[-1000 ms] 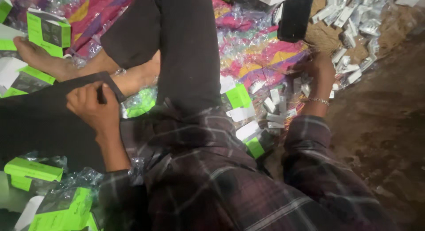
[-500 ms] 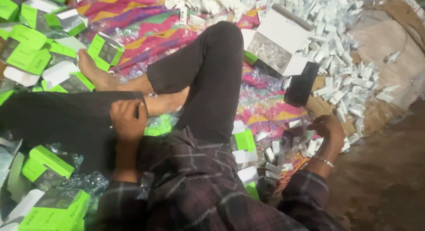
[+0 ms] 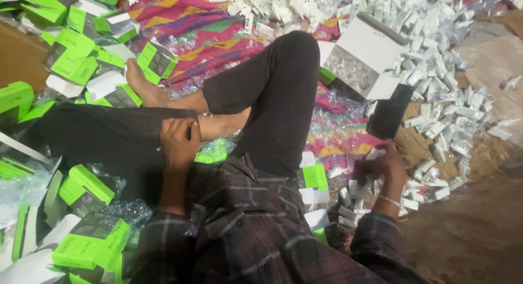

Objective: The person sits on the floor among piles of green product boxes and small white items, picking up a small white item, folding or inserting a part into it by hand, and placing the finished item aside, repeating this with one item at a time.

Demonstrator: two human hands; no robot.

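At the far left, green and white cartons [image 3: 68, 60] are seen scattered in a heap, several lying open or flattened, with crumpled clear plastic wrap [image 3: 122, 210] among them. More of the same green cartons [image 3: 90, 243] are piled at the lower left. The left hand [image 3: 178, 143] is laid flat on the black trouser leg [image 3: 103, 139] of the folded left leg, fingers curled loosely and nothing held in them. A bare foot [image 3: 143, 88] is rested against the cartons just beyond.

Further right, past the raised knee [image 3: 297, 55], an open white box [image 3: 376, 47] is set on the cloth; its compartment is filled with small clear, glinting pieces that cannot be told apart. A black rectangular slab [image 3: 389, 118] is stood just beside it. The right hand [image 3: 384, 167] is lowered into a pile of small white parts [image 3: 354, 194] beside the hip, fingers bent among them; whether one is gripped cannot be told. A thin bracelet [image 3: 391, 201] is worn at that wrist.

The floor is covered by a brightly striped cloth [image 3: 185, 28], and a wide drift of small white packets [image 3: 441, 71] is spread over the upper right. Bare brown ground [image 3: 474, 235] is shown at the lower right.
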